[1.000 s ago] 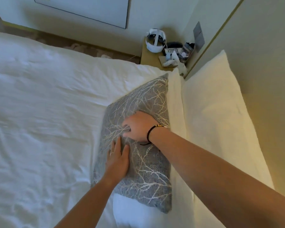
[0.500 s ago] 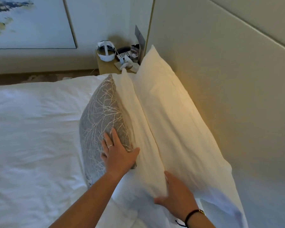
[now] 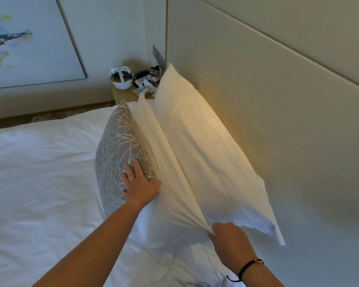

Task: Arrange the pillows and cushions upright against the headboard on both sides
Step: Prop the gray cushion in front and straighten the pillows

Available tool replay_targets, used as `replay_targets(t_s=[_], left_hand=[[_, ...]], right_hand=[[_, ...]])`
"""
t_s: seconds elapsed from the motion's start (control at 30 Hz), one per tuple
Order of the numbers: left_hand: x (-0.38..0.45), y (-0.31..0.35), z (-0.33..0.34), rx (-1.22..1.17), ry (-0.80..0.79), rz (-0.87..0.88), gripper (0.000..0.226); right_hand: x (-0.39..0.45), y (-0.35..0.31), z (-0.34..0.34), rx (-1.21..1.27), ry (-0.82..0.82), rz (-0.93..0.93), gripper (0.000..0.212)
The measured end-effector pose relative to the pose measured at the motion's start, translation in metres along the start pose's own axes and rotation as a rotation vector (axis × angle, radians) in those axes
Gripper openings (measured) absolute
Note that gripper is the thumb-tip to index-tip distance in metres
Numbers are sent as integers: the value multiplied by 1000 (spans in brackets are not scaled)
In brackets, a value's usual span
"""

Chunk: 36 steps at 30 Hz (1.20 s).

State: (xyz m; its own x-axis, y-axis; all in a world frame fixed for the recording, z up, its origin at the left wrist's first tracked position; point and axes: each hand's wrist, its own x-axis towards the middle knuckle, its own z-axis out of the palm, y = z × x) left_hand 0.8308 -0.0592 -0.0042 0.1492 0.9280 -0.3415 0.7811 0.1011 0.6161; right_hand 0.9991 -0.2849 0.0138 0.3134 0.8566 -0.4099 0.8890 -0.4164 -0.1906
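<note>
A grey cushion (image 3: 118,148) with a pale branch pattern stands upright on the bed, leaning on a white pillow (image 3: 153,150). Behind that, a second white pillow (image 3: 205,146) leans on the beige headboard (image 3: 278,100). My left hand (image 3: 139,185) lies flat with spread fingers on the cushion's near end, holding nothing. My right hand (image 3: 228,241), with a black wristband, pinches the near corner of the front white pillow, and the fabric is pulled taut.
A white duvet (image 3: 39,172) covers the bed to the left. A wooden nightstand (image 3: 122,95) beyond the pillows carries a white headset (image 3: 120,78), a phone and small items. A framed picture (image 3: 25,42) hangs on the far wall.
My right hand left the cushion's face and now grips the front pillow's near corner. My left hand slid to the cushion's near end. The cushion now stands more upright.
</note>
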Motion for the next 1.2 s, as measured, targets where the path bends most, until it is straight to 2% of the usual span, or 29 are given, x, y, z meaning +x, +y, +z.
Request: replay_targets(t_s=[0.3,0.53,0.57,0.63,0.67,0.7,0.73,0.77,0.8,0.87,0.9,1.03,1.2], left_hand=[[-22,12,3,10,46,4,98],[-75,9,22,-39,129,67,89],[-81,8,24,-38,134,84,87],[-92,10,30,-42,135,125,86],[-98,12,34,-45,127,135,85],[-104,15,38,-42,114,144,84],[-110,18,42,-32,99,160,82],[-116,22,48,-22,85,179,80],[-123,27,54,-19,71,190,79],[-135,34,68,-29,27,188,77],[-141,35,75,-29,-6,190,77],[-155,35,91,22,-100,215,76],[-163,40,93,30,-110,237,73]], right_hand=[[-20,21,-2,117,21,-61,41],[-36,33,-23,86,-7,-164,41],[-42,39,-29,109,65,-179,36],[-56,59,-41,155,390,-168,21],[-63,72,-48,136,571,-135,28],[-68,86,-53,112,666,-75,42],[-70,99,-58,75,657,18,55],[-72,110,-62,38,578,108,62],[-71,118,-62,25,479,171,60],[-66,128,-54,-10,327,207,34],[-64,131,-50,-43,303,189,23],[-71,150,-40,-7,392,136,20],[-80,164,-26,-14,380,131,33]])
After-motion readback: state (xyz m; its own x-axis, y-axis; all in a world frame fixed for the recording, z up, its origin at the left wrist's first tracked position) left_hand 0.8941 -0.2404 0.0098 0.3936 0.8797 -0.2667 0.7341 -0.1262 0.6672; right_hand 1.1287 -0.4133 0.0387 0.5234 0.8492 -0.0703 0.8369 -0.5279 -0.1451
